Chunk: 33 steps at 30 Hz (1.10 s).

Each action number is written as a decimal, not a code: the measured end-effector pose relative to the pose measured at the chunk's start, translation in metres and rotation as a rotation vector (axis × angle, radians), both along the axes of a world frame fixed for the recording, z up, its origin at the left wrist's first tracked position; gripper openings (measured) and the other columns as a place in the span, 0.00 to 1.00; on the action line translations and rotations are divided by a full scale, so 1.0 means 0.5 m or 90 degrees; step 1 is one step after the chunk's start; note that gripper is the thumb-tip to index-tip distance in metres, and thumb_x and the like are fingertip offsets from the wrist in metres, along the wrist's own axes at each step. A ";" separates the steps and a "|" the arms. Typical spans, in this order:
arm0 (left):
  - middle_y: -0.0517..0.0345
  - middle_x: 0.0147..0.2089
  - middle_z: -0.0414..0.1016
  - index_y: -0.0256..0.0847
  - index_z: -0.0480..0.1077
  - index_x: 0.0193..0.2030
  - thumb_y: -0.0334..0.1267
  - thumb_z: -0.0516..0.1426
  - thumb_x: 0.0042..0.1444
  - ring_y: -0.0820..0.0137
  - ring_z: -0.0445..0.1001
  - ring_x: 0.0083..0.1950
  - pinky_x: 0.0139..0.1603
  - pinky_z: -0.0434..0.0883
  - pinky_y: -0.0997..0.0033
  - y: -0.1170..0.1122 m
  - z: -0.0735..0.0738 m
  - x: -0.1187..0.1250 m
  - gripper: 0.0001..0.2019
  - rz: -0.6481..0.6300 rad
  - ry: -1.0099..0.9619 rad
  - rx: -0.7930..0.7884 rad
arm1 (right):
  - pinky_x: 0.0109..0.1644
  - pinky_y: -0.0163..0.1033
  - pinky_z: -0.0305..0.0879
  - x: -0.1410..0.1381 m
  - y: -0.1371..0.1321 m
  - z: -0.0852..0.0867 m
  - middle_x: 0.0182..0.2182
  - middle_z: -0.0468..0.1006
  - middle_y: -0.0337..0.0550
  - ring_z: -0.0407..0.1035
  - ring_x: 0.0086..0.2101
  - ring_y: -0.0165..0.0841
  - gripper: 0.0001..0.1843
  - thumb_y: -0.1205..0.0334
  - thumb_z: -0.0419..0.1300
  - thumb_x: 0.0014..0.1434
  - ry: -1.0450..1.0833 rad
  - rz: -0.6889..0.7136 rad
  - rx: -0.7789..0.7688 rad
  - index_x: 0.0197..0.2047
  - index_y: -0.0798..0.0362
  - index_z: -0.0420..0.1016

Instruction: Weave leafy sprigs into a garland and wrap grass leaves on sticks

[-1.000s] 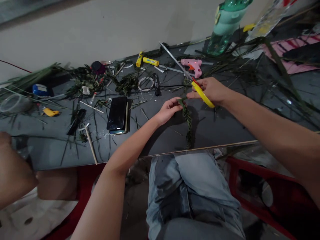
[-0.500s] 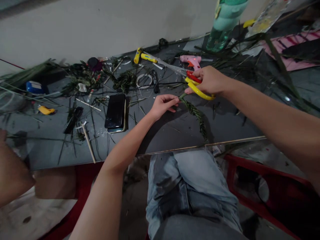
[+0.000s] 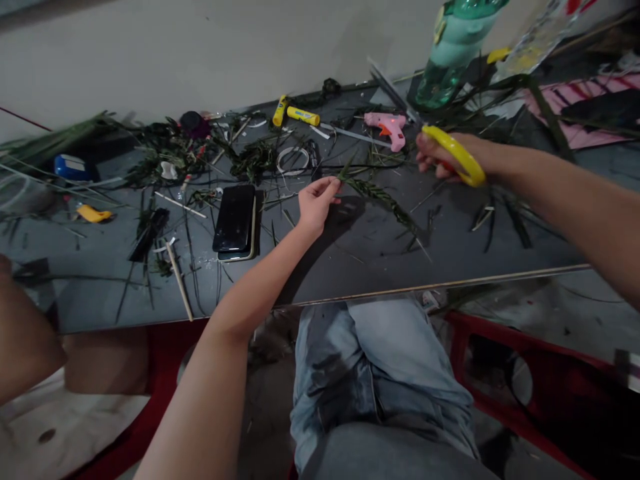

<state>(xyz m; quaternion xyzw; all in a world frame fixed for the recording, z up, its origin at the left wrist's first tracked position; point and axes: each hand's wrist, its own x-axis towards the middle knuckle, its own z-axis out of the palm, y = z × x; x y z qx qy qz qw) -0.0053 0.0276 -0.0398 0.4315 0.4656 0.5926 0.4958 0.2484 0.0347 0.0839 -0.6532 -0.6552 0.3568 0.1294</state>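
Note:
My left hand (image 3: 316,198) pinches one end of a woven green leaf strip (image 3: 383,198), which slants down to the right over the dark table (image 3: 360,257). My right hand (image 3: 443,155) is closed round yellow-handled scissors (image 3: 453,152), whose blades point up and left toward the green bottle. The scissors are held clear of the strip, to its right.
A black phone (image 3: 235,219), a pink glue gun (image 3: 386,127), yellow glue tubes (image 3: 301,116), a tape ring (image 3: 293,160), a blue box (image 3: 73,167) and many leaf scraps lie on the table. A green bottle (image 3: 450,47) stands at the back. Another person's arm (image 3: 25,340) is at the left.
My right hand has swung the scissors away to the right, off the strip. My left hand has lifted the strip's end slightly and the strip now slants to the right.

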 end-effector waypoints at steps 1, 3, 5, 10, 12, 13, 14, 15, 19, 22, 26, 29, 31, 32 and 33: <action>0.60 0.31 0.81 0.41 0.79 0.32 0.34 0.66 0.55 0.78 0.76 0.31 0.27 0.72 0.81 0.003 -0.002 -0.001 0.01 0.006 -0.005 -0.006 | 0.19 0.31 0.55 0.016 -0.005 -0.003 0.32 0.72 0.43 0.55 0.17 0.20 0.32 0.31 0.47 0.67 -0.017 -0.011 -0.033 0.39 0.54 0.69; 0.60 0.33 0.82 0.42 0.79 0.34 0.34 0.65 0.56 0.78 0.77 0.32 0.29 0.72 0.80 0.008 -0.007 -0.004 0.01 0.003 -0.006 -0.012 | 0.20 0.31 0.54 0.042 -0.016 -0.011 0.31 0.72 0.43 0.55 0.18 0.21 0.26 0.37 0.50 0.69 -0.065 -0.029 -0.101 0.38 0.53 0.70; 0.59 0.36 0.83 0.43 0.79 0.36 0.37 0.65 0.57 0.76 0.78 0.35 0.31 0.73 0.78 0.012 -0.012 -0.007 0.02 -0.001 0.008 -0.009 | 0.20 0.32 0.52 0.059 -0.027 -0.020 0.28 0.70 0.42 0.54 0.17 0.22 0.25 0.38 0.52 0.69 -0.095 0.031 -0.155 0.36 0.52 0.71; 0.57 0.41 0.84 0.45 0.80 0.38 0.42 0.64 0.59 0.74 0.79 0.39 0.36 0.74 0.76 0.019 -0.019 -0.013 0.06 0.009 0.019 -0.003 | 0.20 0.35 0.56 0.045 -0.042 -0.027 0.20 0.63 0.38 0.55 0.18 0.25 0.39 0.19 0.49 0.56 -0.091 0.240 -0.163 0.29 0.52 0.65; 0.58 0.40 0.84 0.44 0.80 0.37 0.40 0.64 0.59 0.75 0.79 0.38 0.35 0.74 0.76 0.017 -0.015 -0.011 0.04 -0.005 0.005 -0.023 | 0.21 0.35 0.57 0.021 -0.045 -0.018 0.20 0.61 0.37 0.55 0.19 0.25 0.41 0.16 0.48 0.53 -0.083 0.284 -0.143 0.28 0.52 0.62; 0.58 0.39 0.84 0.43 0.80 0.37 0.39 0.64 0.59 0.76 0.78 0.37 0.35 0.74 0.76 0.015 -0.013 -0.009 0.04 -0.013 0.000 -0.033 | 0.20 0.35 0.57 0.007 -0.046 -0.011 0.20 0.60 0.37 0.54 0.19 0.25 0.42 0.16 0.48 0.52 -0.082 0.291 -0.137 0.28 0.51 0.61; 0.58 0.39 0.84 0.43 0.80 0.36 0.38 0.63 0.59 0.76 0.78 0.36 0.35 0.74 0.76 0.012 -0.010 -0.006 0.04 -0.021 -0.001 -0.042 | 0.20 0.35 0.57 -0.006 -0.046 -0.003 0.20 0.60 0.36 0.54 0.19 0.25 0.41 0.16 0.49 0.52 -0.086 0.292 -0.135 0.28 0.51 0.60; 0.59 0.38 0.84 0.43 0.81 0.36 0.37 0.63 0.60 0.76 0.78 0.36 0.35 0.74 0.77 0.008 -0.007 -0.003 0.04 -0.029 -0.001 -0.049 | 0.21 0.35 0.57 -0.018 -0.047 0.005 0.21 0.59 0.37 0.54 0.20 0.25 0.41 0.16 0.51 0.52 -0.093 0.287 -0.137 0.28 0.51 0.60; 0.59 0.38 0.84 0.43 0.81 0.36 0.36 0.63 0.60 0.78 0.77 0.35 0.34 0.73 0.78 -0.001 -0.004 0.004 0.04 -0.044 0.002 -0.064 | 0.21 0.35 0.56 -0.046 -0.049 0.027 0.20 0.58 0.37 0.53 0.19 0.25 0.40 0.17 0.53 0.51 -0.121 0.255 -0.175 0.27 0.51 0.59; 0.58 0.38 0.85 0.42 0.81 0.36 0.37 0.64 0.59 0.77 0.78 0.34 0.35 0.73 0.77 -0.002 -0.006 0.004 0.04 -0.058 -0.008 -0.050 | 0.20 0.36 0.56 -0.049 -0.047 0.027 0.18 0.58 0.37 0.53 0.18 0.25 0.40 0.17 0.54 0.51 -0.126 0.248 -0.195 0.26 0.51 0.58; 0.57 0.39 0.85 0.43 0.82 0.36 0.39 0.65 0.58 0.76 0.78 0.35 0.37 0.75 0.75 0.001 -0.011 -0.001 0.04 -0.078 0.006 -0.038 | 0.20 0.35 0.55 -0.048 -0.044 0.014 0.17 0.59 0.37 0.53 0.17 0.25 0.40 0.17 0.54 0.50 -0.128 0.254 -0.192 0.25 0.51 0.58; 0.58 0.39 0.85 0.44 0.82 0.36 0.39 0.65 0.58 0.75 0.79 0.35 0.37 0.75 0.75 0.003 -0.012 -0.004 0.04 -0.093 0.003 -0.038 | 0.19 0.35 0.55 -0.048 -0.042 0.008 0.16 0.58 0.37 0.52 0.16 0.25 0.40 0.18 0.52 0.53 -0.135 0.260 -0.193 0.24 0.51 0.56; 0.57 0.39 0.85 0.43 0.82 0.36 0.39 0.65 0.58 0.75 0.79 0.36 0.37 0.75 0.75 0.003 -0.012 -0.004 0.04 -0.095 0.003 -0.043 | 0.19 0.35 0.56 -0.046 -0.040 0.008 0.16 0.58 0.36 0.52 0.16 0.24 0.40 0.19 0.52 0.54 -0.138 0.248 -0.193 0.24 0.51 0.57; 0.57 0.39 0.85 0.43 0.82 0.36 0.39 0.65 0.58 0.75 0.79 0.36 0.37 0.76 0.75 0.002 -0.011 -0.004 0.04 -0.094 0.006 -0.047 | 0.19 0.35 0.56 -0.044 -0.039 0.009 0.16 0.58 0.36 0.52 0.16 0.24 0.39 0.19 0.53 0.54 -0.141 0.248 -0.192 0.24 0.51 0.58; 0.57 0.39 0.85 0.43 0.81 0.36 0.40 0.65 0.58 0.75 0.79 0.36 0.37 0.76 0.75 0.002 -0.011 -0.003 0.05 -0.093 0.010 -0.052 | 0.19 0.35 0.56 -0.042 -0.038 0.010 0.15 0.59 0.36 0.53 0.16 0.24 0.39 0.19 0.53 0.54 -0.147 0.254 -0.188 0.24 0.51 0.58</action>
